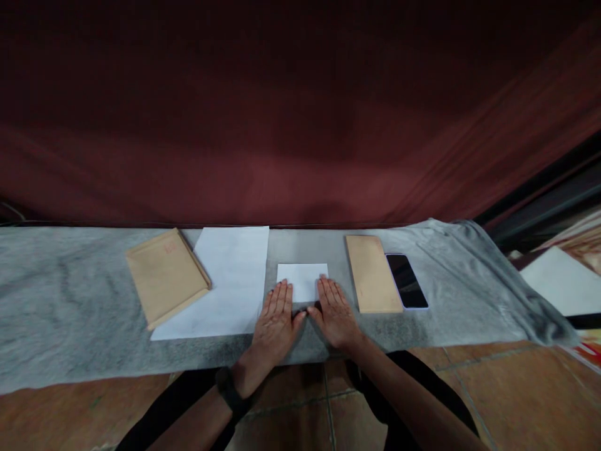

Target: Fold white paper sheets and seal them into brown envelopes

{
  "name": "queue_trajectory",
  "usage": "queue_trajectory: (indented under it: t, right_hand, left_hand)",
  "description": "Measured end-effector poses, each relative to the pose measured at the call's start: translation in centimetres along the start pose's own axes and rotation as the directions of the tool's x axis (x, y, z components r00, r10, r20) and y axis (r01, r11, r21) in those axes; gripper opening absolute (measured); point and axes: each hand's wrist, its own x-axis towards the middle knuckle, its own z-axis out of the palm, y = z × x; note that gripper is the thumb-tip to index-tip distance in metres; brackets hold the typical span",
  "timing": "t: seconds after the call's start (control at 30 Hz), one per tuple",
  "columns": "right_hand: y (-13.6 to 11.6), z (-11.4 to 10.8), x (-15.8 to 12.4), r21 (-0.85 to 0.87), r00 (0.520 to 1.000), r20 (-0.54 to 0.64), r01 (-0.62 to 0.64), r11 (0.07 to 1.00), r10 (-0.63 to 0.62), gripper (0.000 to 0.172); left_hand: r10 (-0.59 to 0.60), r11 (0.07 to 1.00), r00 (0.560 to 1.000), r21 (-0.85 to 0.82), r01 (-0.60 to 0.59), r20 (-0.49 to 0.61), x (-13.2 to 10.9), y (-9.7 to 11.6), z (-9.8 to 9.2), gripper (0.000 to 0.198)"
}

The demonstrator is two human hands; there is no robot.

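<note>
Lying flat, small paper point(303, 280), long axis left-right

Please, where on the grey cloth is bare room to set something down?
Bare cloth shows left of the brown packet and right of the phone, where it is creased. A narrow strip lies beyond the right hand, between small paper and brown card. Crowded: around it and the left hand, and where the packet overlaps the large sheet.

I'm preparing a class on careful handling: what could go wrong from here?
The small white paper might crease or shift on the grey cloth if the left hand and right hand press unevenly. The phone lies close beside the narrow brown piece, so moving that could nudge it.
</note>
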Motion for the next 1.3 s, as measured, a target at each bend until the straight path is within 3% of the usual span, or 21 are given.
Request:
queue_trajectory:
  t: [0.1, 0.27, 0.43, 0.63, 0.93, 1.13, 1.3]
  right_hand:
    - [-0.1, -0.2, 0.3, 0.011, 0.999, 0.002, -0.039, 0.999, 0.039, 0.067]
    - [-0.6, -1.1, 2.6, 0.102, 0.999, 0.031, -0.040, 0.994, 0.037, 0.056]
    - [-1.3, -0.4, 4.2, 0.112, 0.998, 0.057, -0.040, 0.993, 0.034, 0.056]
    - [-0.6, 1.1, 4.2, 0.036, 0.998, -0.015, -0.054, 0.998, 0.055, 0.055]
    - [0.9, 0.9, 3.7, -0.014, 0.992, -0.084, -0.100, 0.995, 0.098, 0.061]
    - [1.9, 0.0, 3.8, 0.018, 0.994, -0.037, -0.102, 0.995, 0.102, 0.053]
    - [2.8, -1.0, 4.4, 0.035, 0.994, 0.043, -0.100, 0.994, 0.099, 0.050]
  left_hand:
    - [-0.016, 1.000, 1.000, -0.002, 0.016, -0.014, 0.5, -0.2, -0.2, 0.065]
    - [0.078, 0.996, 0.997, -0.038, -0.077, 0.020, 3.1, 0.3, -0.6, 0.056]
    - [0.090, 0.996, 0.993, -0.017, -0.089, 0.073, 5.0, 0.7, 1.0, 0.058]
    - [0.058, 0.998, 0.998, -0.007, -0.058, 0.020, 5.2, 0.3, 2.1, 0.060]
    - [-0.041, 0.999, 0.999, 0.029, 0.040, 0.025, 5.0, -1.1, 1.1, 0.069]
    - [0.121, 0.993, 0.982, -0.013, -0.120, 0.142, 4.0, -1.8, -0.8, 0.063]
    - [0.165, 0.986, 0.965, -0.030, -0.163, 0.203, 4.2, -1.7, -2.5, 0.054]
